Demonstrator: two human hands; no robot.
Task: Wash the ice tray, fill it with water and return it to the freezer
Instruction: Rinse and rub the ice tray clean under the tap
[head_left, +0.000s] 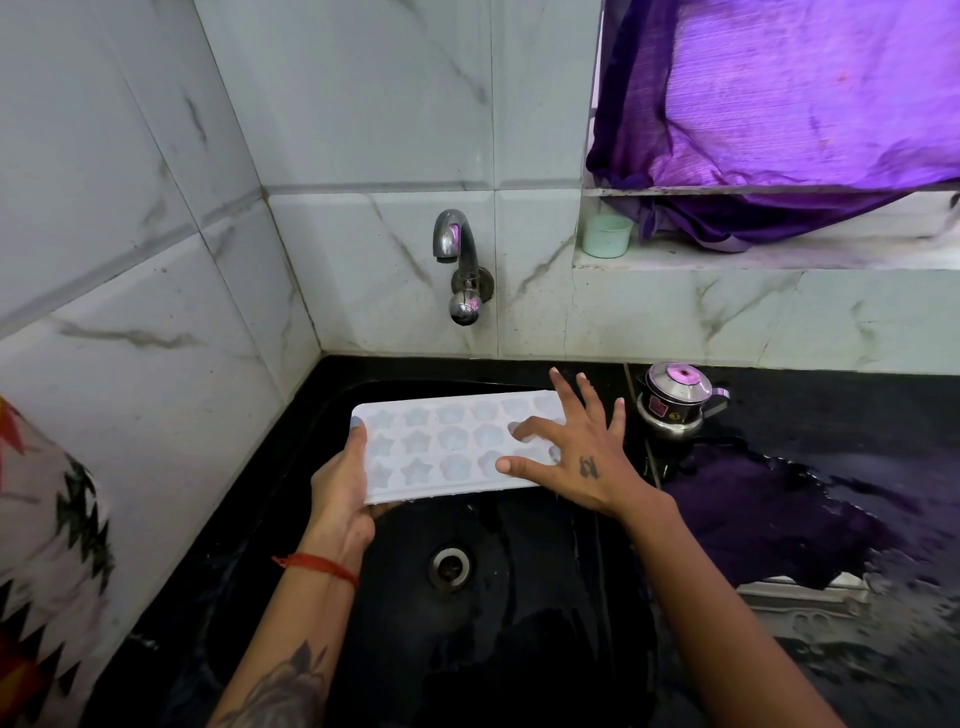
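I held the ice tray (447, 447) over the black sink (519, 597), its near left corner clamped in my left hand (340, 488): thumb lying along the short edge on top, the other fingers curled out of sight beneath. My right hand (569, 452) lay spread across the far right cells, fingers straight and well apart, the tips resting on the moulded surface rather than gripping it. The tray sat roughly level, its star and flower cells facing up, and I could not tell whether any water stood in them

The tap (457, 249) was beyond my fingertips and above them on the wall, with no stream visible from its spout. The drain (450, 568) was directly below my left wrist

The weak point, as I judged it, was that only one corner was truly held. My right palm pressed down without any finger under the rim, so a harder rub there could lever the tray out of my left thumb and drop it into the basin. The plastic looked wet and glossy, which would make that slip easier

Just beyond my right little finger stood a small steel pot (675, 402) on the counter, and a wide sweep of that hand could knock it. The counter to the right of my wrist was already awash with a puddle (779, 519), so any tilt toward that side would add to it
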